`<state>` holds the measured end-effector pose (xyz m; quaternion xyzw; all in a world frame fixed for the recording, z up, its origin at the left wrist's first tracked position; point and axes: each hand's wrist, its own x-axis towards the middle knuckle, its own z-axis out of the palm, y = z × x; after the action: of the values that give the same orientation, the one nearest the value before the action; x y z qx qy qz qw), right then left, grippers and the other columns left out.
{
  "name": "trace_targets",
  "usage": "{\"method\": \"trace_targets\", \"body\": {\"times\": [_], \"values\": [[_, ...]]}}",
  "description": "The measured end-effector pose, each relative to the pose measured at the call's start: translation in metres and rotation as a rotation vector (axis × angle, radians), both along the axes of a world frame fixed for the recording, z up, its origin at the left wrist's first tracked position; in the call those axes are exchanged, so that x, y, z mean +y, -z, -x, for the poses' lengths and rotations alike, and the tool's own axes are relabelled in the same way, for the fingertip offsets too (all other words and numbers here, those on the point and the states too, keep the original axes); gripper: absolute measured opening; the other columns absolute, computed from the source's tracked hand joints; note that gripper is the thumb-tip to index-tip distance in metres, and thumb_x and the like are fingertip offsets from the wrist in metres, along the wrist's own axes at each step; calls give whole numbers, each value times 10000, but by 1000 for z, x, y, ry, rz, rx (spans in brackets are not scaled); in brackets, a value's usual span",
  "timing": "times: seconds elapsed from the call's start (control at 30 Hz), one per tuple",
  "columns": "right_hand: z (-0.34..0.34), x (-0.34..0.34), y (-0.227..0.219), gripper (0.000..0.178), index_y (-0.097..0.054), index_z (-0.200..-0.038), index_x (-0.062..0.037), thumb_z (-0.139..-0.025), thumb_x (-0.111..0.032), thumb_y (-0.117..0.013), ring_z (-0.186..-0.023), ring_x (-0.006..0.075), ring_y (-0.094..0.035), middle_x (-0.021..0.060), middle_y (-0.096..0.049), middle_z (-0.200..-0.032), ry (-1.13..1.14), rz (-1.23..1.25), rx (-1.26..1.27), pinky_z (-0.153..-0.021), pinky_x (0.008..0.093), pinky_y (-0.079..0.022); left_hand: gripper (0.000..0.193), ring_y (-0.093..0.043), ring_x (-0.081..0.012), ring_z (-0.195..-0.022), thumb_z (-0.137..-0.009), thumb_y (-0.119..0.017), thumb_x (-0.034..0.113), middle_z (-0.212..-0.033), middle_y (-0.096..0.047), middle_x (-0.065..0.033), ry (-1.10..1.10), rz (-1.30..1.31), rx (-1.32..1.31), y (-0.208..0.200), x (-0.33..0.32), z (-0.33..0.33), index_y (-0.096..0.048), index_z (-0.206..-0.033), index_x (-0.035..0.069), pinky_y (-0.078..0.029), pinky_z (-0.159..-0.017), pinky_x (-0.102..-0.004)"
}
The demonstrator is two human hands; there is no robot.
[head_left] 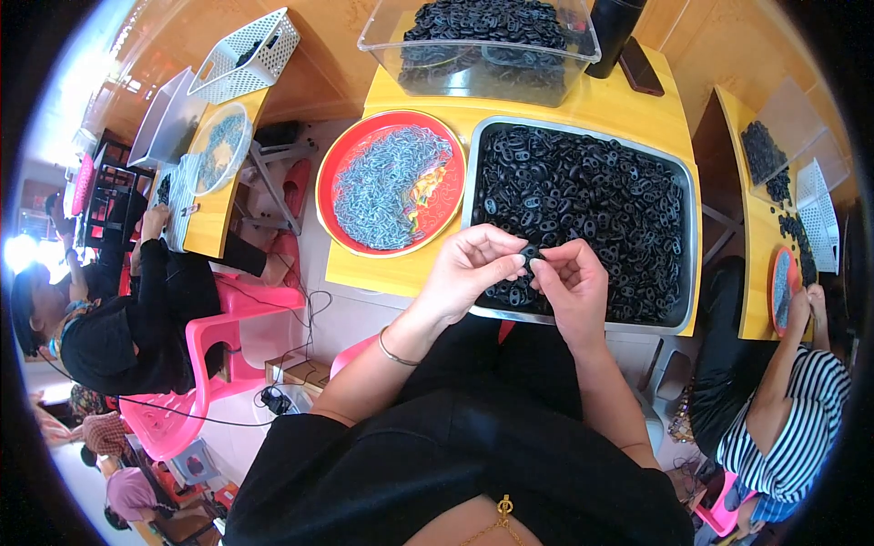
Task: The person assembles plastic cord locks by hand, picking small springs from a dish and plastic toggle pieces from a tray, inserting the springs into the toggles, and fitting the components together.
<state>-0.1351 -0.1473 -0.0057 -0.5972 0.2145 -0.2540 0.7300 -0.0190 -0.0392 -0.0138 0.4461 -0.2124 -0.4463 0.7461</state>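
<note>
My left hand [478,264] and my right hand [572,284] meet over the near edge of a metal tray [583,128]. Between their fingertips they pinch one small black oval piece [529,254], which both hands touch. Fingers partly cover it, so whether a metal part sits in it cannot be seen. Loose black oval pieces with two holes [592,209] fill the tray. Left of it, a round red dish [330,155] holds a heap of small silvery metal pieces [387,191], with a bare patterned patch at its right side.
A clear plastic bin [482,77] of black pieces stands at the table's far edge, beside a black cylinder [615,32] and a dark phone-like slab [641,69]. Co-workers sit left and right at their own tables. A pink chair [205,355] and cables lie to the left.
</note>
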Motion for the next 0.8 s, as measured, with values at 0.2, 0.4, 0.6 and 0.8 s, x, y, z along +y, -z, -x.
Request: {"method": "trace_targets", "body": {"times": [0.2, 0.4, 0.6, 0.8], "values": [[1, -1, -1, 102, -528, -835, -26, -791, 13, -612, -624, 51, -558, 26, -594, -742, -32, -9, 23, -562, 171, -453, 150, -575, -75, -694, -801, -598, -30, -797, -627, -42, 20, -30, -9, -3, 1, -1, -604, -946, 5, -476, -663, -204], [1, 0, -5, 115, -524, -832, -28, -785, 9, -622, -616, 60, -568, 28, -594, -724, -27, -45, 53, -555, 182, -467, 144, -571, -72, -691, -798, -601, -27, -796, -622, -38, 39, -48, 7, -5, 1, -2, -610, -939, -1, -473, -660, -201], [1, -2, -4, 145, -525, -849, -31, -774, -8, -647, -619, 63, -566, 26, -590, -717, -97, -65, 47, -562, 191, -471, 130, -567, -74, -702, -801, -595, -14, -802, -618, -43, 84, -45, 24, -6, 2, -7, -617, -928, -4, -468, -661, -204], [-1, -6, -14, 356, -588, -1035, -43, -698, -15, -700, -628, 74, -551, 18, -558, -749, -128, 338, 63, -572, 208, -460, 119, -550, -71, -670, -810, -585, 6, -771, -589, -25, 108, -36, 102, -8, 2, -9, -561, -926, 13, -456, -625, -197]]}}
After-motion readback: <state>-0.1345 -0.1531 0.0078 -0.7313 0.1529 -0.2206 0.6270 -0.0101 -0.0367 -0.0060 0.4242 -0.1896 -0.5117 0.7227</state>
